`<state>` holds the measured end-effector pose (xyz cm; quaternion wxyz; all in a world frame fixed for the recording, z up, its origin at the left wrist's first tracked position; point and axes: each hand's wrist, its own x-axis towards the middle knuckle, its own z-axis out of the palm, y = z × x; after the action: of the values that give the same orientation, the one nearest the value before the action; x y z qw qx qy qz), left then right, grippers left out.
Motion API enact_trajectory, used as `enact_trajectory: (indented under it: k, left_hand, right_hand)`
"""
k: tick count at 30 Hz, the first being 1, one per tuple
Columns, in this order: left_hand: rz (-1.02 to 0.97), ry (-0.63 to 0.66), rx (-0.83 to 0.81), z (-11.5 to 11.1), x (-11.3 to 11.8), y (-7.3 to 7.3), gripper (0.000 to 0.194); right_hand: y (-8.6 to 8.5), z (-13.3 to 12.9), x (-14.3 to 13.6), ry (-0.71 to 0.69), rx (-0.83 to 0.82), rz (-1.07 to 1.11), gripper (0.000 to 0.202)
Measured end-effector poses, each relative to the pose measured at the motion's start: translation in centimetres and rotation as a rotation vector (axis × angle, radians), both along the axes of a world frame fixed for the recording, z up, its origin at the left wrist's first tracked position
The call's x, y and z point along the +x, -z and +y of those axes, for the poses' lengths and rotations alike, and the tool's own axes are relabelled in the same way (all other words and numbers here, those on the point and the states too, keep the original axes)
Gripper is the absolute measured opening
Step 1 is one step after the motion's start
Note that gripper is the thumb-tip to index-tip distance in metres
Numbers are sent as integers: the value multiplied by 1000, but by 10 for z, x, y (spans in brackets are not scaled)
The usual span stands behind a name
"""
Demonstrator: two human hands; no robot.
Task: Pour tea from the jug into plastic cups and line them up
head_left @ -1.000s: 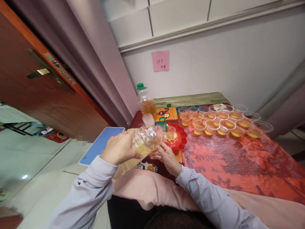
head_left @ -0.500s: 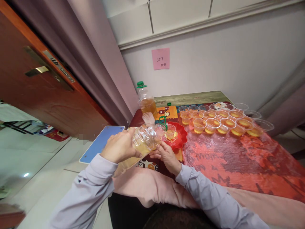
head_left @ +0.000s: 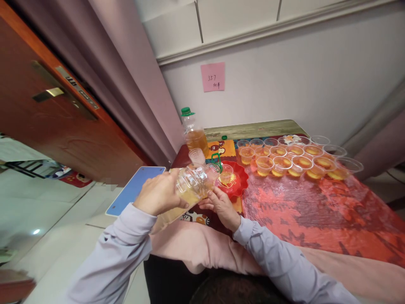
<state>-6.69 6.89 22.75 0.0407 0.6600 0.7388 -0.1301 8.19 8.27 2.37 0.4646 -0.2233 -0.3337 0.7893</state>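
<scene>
My left hand (head_left: 158,193) is wrapped round a clear plastic bottle (head_left: 193,180) of pale yellow liquid. The bottle lies tilted, its neck pointing right over the edge of a red scalloped tray (head_left: 242,185). My right hand (head_left: 220,207) supports the bottle from below near the neck, fingers closed against it. In the tray stands a clear plastic cup (head_left: 226,174) with a little yellow liquid, right at the bottle's mouth. A green plastic handle (head_left: 216,158) shows just behind the neck.
Several clear cups of yellow liquid (head_left: 282,165) stand in rows on the red table cover (head_left: 284,211). A larger bottle with a green cap (head_left: 195,137) and some stacked empty cups (head_left: 197,156) stand behind. A loose green cap (head_left: 224,137) lies near the wall. A blue board (head_left: 134,188) is at left.
</scene>
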Motion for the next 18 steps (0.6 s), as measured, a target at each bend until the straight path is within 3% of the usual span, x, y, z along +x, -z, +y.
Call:
enact_trajectory:
  k: [18]
  left_hand:
    - [-60,-4,9,-2,-1,3,96]
  right_hand:
    - [-1,-1,2,12,0,-10,57]
